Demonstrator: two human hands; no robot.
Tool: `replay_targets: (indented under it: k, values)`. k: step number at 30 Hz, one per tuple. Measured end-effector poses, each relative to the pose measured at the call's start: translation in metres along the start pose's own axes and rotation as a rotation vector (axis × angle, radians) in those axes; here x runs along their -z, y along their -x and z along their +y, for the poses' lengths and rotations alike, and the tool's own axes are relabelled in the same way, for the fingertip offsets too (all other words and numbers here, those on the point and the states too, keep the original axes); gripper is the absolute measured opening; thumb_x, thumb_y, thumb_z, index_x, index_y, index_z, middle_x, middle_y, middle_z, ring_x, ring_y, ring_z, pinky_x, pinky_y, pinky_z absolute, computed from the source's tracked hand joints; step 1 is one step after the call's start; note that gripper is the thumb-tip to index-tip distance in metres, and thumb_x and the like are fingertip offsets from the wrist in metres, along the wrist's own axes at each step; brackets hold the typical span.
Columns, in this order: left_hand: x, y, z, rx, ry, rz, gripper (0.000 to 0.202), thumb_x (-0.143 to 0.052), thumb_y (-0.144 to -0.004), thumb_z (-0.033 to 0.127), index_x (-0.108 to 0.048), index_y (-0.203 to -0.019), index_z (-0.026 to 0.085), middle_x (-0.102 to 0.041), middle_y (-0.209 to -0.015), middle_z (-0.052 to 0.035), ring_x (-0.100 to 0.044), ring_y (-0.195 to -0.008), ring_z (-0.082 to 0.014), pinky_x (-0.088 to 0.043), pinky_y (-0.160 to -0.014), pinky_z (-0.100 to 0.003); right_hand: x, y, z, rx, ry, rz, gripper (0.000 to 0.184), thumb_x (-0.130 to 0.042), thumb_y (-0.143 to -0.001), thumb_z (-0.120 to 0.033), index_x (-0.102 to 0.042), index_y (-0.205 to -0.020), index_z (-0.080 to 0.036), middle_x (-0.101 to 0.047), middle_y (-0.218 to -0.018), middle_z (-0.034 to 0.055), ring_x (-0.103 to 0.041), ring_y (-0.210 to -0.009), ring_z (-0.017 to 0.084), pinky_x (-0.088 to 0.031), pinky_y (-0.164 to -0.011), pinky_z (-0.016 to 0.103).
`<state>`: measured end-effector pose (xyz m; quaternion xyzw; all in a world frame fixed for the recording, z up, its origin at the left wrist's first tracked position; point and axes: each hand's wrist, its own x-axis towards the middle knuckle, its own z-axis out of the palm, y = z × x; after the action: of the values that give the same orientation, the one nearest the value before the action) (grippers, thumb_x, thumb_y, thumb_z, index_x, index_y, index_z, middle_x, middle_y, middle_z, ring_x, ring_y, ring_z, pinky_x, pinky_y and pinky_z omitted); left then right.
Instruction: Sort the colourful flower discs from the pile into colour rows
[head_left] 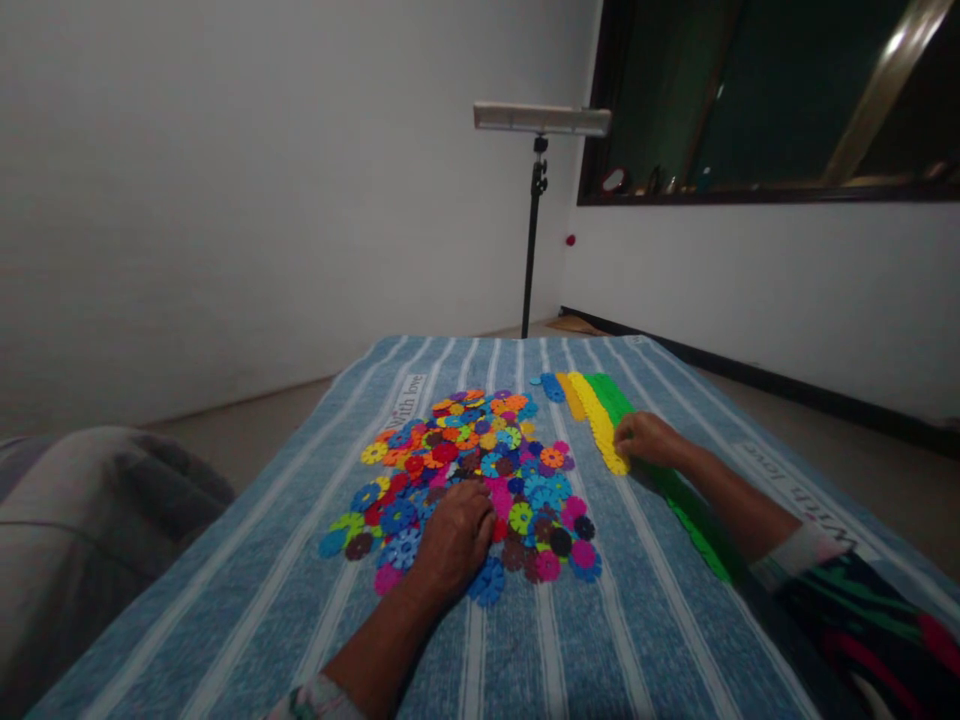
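A broad pile of flower-shaped plastic discs [442, 455] in many colours lies in the middle of the striped cloth. My left hand [459, 530] rests on the near side of this pile, its fingers curled down among the discs, and what they grip is hidden. To the right, my right hand [646, 438] is closed in a pinch beside the near part of a row of yellow discs [596, 415]. Whatever is between those fingers cannot be made out. A long row of green discs [694, 525] runs alongside, partly covered by my right hand and forearm.
Short rows of orange discs [571, 397] and blue discs [553, 388] lie left of the yellow row. The blue striped cloth [247, 610] covers the table. Beyond its far edge stands a lamp on a black pole [532, 235]. Grey fabric [97, 560] shows at the left.
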<state>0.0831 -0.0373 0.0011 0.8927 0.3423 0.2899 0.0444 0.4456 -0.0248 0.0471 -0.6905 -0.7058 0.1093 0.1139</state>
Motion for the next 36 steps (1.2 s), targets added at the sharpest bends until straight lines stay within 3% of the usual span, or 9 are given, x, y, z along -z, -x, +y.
replay_targets:
  k: [4,11,19,28,36]
  values:
    - [0.0,0.0,0.002,0.005,-0.001,-0.005,0.022,-0.047,-0.088,0.014,-0.066,-0.079,0.017,-0.07,-0.092,-0.0106,-0.063,-0.094,-0.0224,-0.053,-0.09,-0.04,-0.001,-0.001,-0.01,0.013,0.03,0.095,0.015,-0.064,-0.076,-0.017,-0.078,-0.083,-0.019,-0.076,-0.095,0.0058,-0.067,-0.09,0.02,-0.046,-0.077,0.024]
    - [-0.001,0.003,0.002,0.057,0.016,-0.029,0.021,-0.047,-0.088,0.016,-0.067,-0.081,0.017,-0.07,-0.099,-0.0118,-0.063,-0.099,-0.0236,-0.052,-0.093,-0.041,-0.017,-0.021,-0.053,0.134,-0.046,0.1,0.019,-0.06,-0.079,-0.017,-0.078,-0.084,-0.02,-0.076,-0.098,0.006,-0.067,-0.097,0.021,-0.046,-0.083,0.025]
    - [-0.002,0.004,0.003,0.057,0.018,-0.022,0.021,-0.048,-0.087,0.015,-0.067,-0.08,0.019,-0.07,-0.096,-0.0097,-0.063,-0.1,-0.0227,-0.052,-0.094,-0.041,-0.043,-0.058,-0.098,0.06,-0.039,0.049,0.021,-0.058,-0.075,-0.013,-0.077,-0.075,-0.018,-0.074,-0.076,0.003,-0.066,-0.077,0.017,-0.04,-0.064,0.022]
    - [0.001,0.005,0.008,0.074,0.02,-0.038,0.023,-0.046,-0.088,0.014,-0.066,-0.08,0.019,-0.068,-0.094,-0.0101,-0.062,-0.097,-0.0225,-0.052,-0.091,-0.04,-0.056,-0.074,-0.102,0.033,-0.036,0.031,0.021,-0.067,-0.079,-0.03,-0.078,-0.071,-0.015,-0.071,-0.067,0.0056,-0.063,-0.066,0.016,-0.034,-0.053,0.024]
    - [-0.001,0.005,0.007,0.08,0.015,-0.04,0.021,-0.047,-0.088,0.014,-0.065,-0.079,0.019,-0.067,-0.095,-0.0101,-0.061,-0.097,-0.0232,-0.052,-0.091,-0.039,-0.061,-0.074,-0.099,0.041,-0.134,-0.017,0.014,-0.072,-0.073,-0.026,-0.076,-0.065,-0.016,-0.068,-0.061,0.002,-0.061,-0.059,0.013,-0.035,-0.051,0.021]
